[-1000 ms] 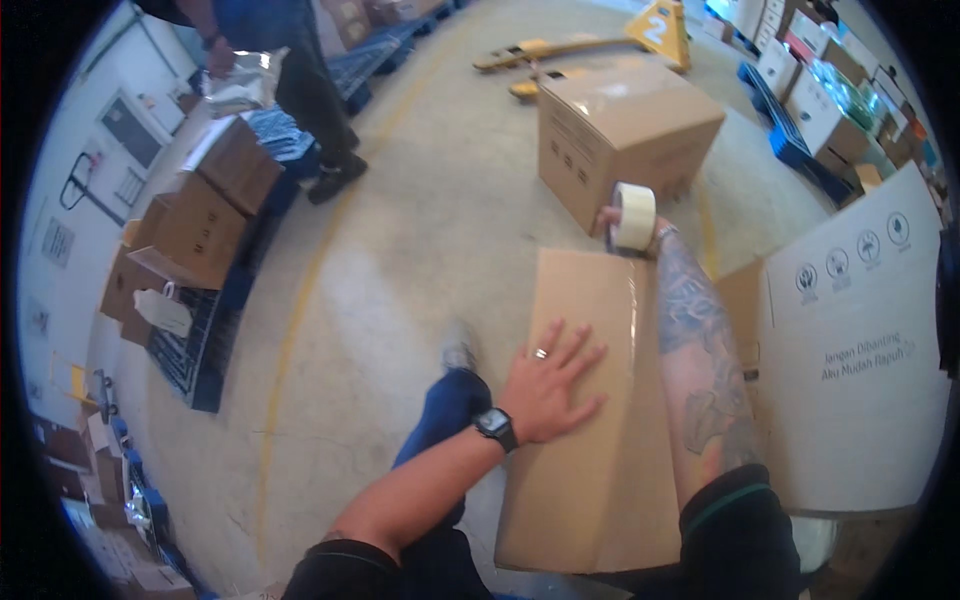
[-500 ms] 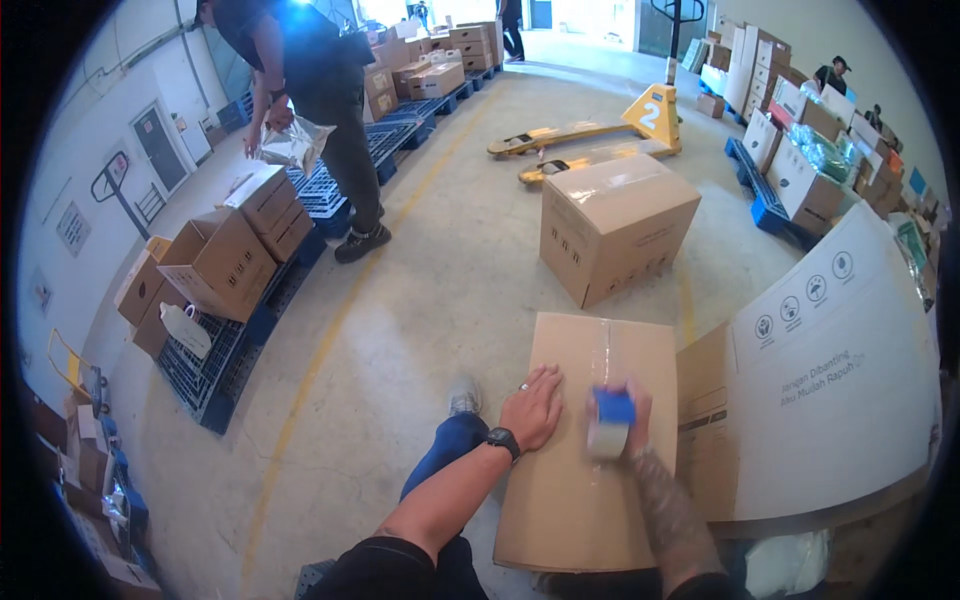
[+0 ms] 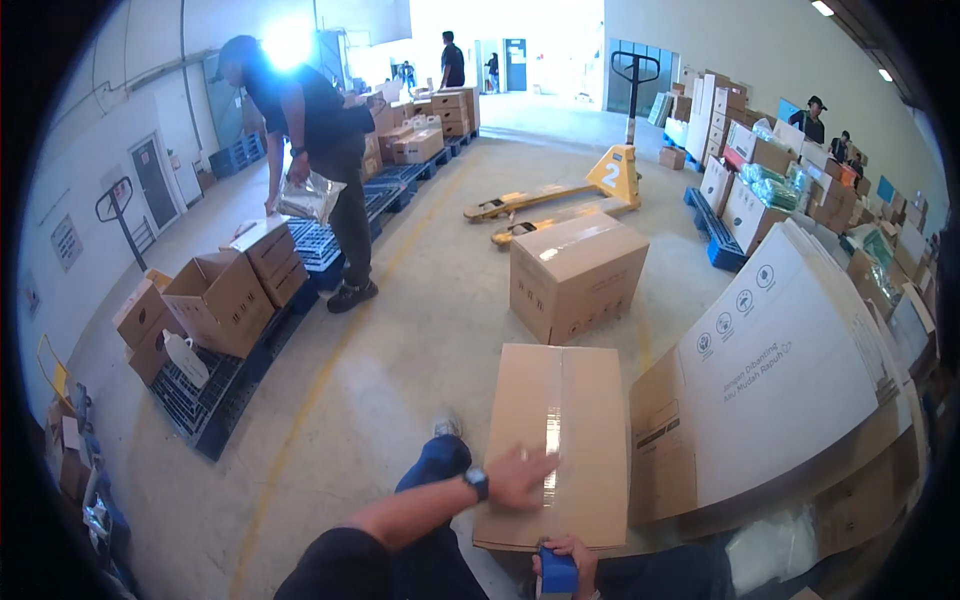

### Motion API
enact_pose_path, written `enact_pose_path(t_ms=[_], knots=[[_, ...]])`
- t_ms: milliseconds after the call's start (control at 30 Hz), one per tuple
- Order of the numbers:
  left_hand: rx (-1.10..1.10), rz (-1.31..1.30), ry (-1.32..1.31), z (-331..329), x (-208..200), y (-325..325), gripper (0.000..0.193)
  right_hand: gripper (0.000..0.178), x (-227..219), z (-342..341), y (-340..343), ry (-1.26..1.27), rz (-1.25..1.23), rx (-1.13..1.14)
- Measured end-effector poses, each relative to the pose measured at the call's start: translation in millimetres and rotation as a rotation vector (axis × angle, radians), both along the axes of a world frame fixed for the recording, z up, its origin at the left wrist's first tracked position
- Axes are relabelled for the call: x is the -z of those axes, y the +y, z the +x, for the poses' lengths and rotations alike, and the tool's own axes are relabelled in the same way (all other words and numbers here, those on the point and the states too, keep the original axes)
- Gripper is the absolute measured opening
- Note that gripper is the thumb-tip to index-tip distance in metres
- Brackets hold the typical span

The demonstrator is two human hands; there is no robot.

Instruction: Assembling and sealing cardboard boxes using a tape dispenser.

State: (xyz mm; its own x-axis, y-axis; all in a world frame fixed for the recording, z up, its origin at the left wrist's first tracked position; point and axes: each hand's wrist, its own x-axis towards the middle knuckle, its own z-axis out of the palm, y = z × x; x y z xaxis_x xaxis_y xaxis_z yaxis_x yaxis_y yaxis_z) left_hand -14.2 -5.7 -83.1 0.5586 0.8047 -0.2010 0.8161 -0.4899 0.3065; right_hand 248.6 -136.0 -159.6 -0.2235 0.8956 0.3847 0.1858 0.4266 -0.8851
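Note:
In front of me lies a brown cardboard box (image 3: 590, 450), its top flaps meeting along a seam. Clear packing tape (image 3: 553, 430) runs down that seam. My left hand (image 3: 522, 477), blurred by motion, rests over the tape with its fingers stretched out and holds nothing. At the box's near edge, my right hand (image 3: 578, 553) is wrapped round a blue tape dispenser (image 3: 558, 573). The dispenser's lower part is cut off by the frame's edge.
Beyond stands a taped carton (image 3: 580, 275), with a yellow pallet jack (image 3: 610, 180) behind it. Large flat cardboard sheets (image 3: 770, 370) lean at my right. On the left, a person (image 3: 310, 140) holds a silver bag (image 3: 312, 197) beside blue pallets (image 3: 225, 400) bearing cartons.
My right hand has drawn the tape dispenser toward me, from mid-seam to the near edge. My left hand has moved from the left flap onto the taped seam. The view has tilted up.

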Motion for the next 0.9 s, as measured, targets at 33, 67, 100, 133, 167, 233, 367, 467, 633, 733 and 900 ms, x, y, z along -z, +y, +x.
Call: enact_pose_path(t_ms=[33, 67, 100, 133, 167, 233, 367, 467, 633, 733, 900], knots=[[0.067, -0.019, 0.075, 5.0, -5.1, -30.0, 0.112, 0.036, -3.1, -1.9, 0.5, -0.017, 0.031, 0.009], [0.125, -0.056, 0.178, 11.2, -7.2, -59.7, 0.124, 0.035, -5.9, -1.2, 1.3, -0.029, 0.038, -0.008], [0.077, -0.085, 0.229, 18.9, -6.6, -82.2, 0.127, 0.034, -6.8, -2.5, 0.5, -0.042, 0.043, -0.026], [0.023, -0.097, 0.279, 24.7, -3.0, -101.1, 0.130, 0.034, -6.8, -0.8, 0.9, -0.014, 0.036, -0.037], [-0.031, -0.112, 0.324, 29.7, 3.4, -114.5, 0.133, 0.034, -4.3, -1.1, 0.8, 0.010, 0.026, -0.049], [-0.104, 0.088, 0.287, 32.5, 18.9, -118.5, 0.137, 0.031, 2.9, -1.1, 7.7, 0.104, -0.169, -0.083], [-0.145, 0.193, 0.295, 22.0, 38.0, -74.9, 0.137, 0.017, 7.1, -10.6, 45.6, 0.481, -0.759, -0.243], [-0.189, 0.162, 0.204, 13.6, 27.5, -43.5, 0.134, 0.008, -13.5, -22.6, 69.3, 0.392, -0.462, -0.180], [-0.175, 0.032, 0.251, 20.3, -2.2, -32.4, 0.126, 0.019, -29.0, -22.3, 42.5, 0.080, -0.043, -0.056], [-0.135, 0.038, 0.295, 25.6, -9.0, -33.8, 0.119, 0.020, -1.4, -9.4, 6.7, 0.113, -0.201, -0.033], [-0.121, 0.034, 0.281, 26.0, -11.0, -35.7, 0.119, 0.018, 41.3, -6.9, 17.1, 0.124, -0.429, -0.065]])
